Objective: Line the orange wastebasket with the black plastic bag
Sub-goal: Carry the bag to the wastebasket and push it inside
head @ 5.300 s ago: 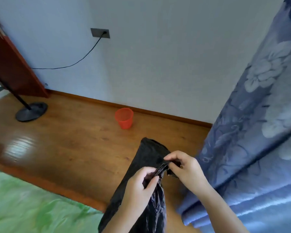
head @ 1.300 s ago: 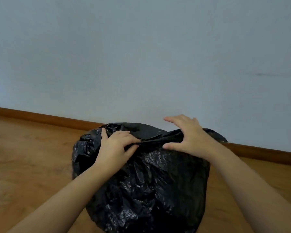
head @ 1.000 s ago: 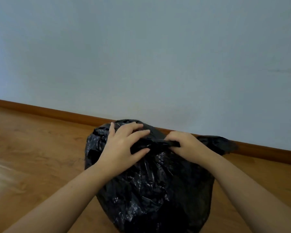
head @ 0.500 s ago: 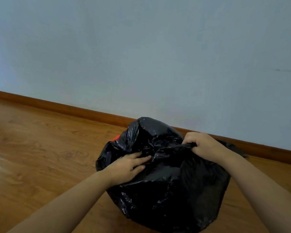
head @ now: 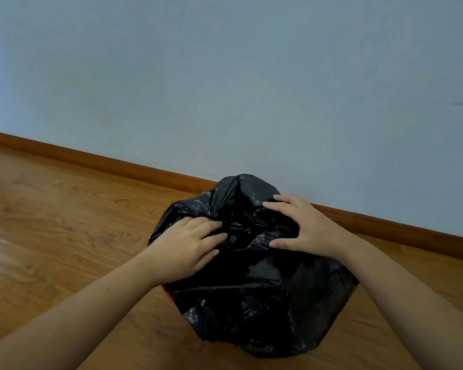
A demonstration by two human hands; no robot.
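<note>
Pressing down on the black plastic bag (head: 254,297), both hands lie on its crinkly top. The left hand (head: 183,247) is spread flat, fingers pushing into the folds. The right hand (head: 302,227) is wide too, fingers apart on the plastic. A tiny bit of orange wastebasket (head: 168,294) peeks out under the bag, on the wooden floor (head: 64,222) near the wall (head: 225,76).

Wastebasket almost wholly hidden under the bag

The black plastic bag (head: 254,297) covers the orange wastebasket (head: 168,294) except a red-orange sliver at its near-left edge. Both forearms run off the near edge. The left hand (head: 183,248) has fingertips sunk in folds, so its grip is unclear.
</note>
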